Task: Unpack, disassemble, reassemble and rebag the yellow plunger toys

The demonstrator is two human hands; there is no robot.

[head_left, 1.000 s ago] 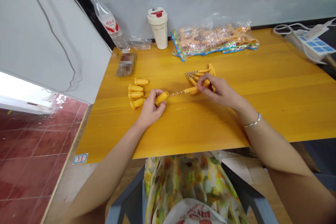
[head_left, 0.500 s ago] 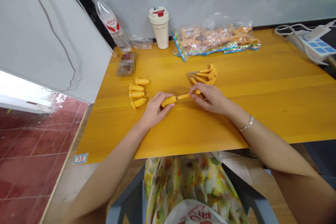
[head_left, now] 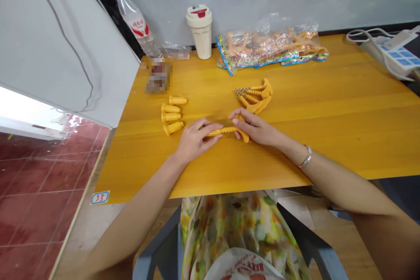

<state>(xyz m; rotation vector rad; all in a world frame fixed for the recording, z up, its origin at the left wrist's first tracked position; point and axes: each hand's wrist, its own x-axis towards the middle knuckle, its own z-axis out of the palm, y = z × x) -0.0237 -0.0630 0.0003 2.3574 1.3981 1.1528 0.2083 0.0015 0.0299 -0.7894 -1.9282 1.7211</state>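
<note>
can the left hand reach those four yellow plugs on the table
Probably yes: the left hand sits right beside the four ribbed yellow plugs, and nothing lies between them. It is gripping the ribbed yellow piece with the right hand, though, so it would likely need to let go first.

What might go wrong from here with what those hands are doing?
The ribbed yellow plastic piece, held between the left hand and right hand, might slip and knock the nearby pile of metal-tipped pieces. The left hand could also bump the loose yellow caps, and they might roll.
</note>
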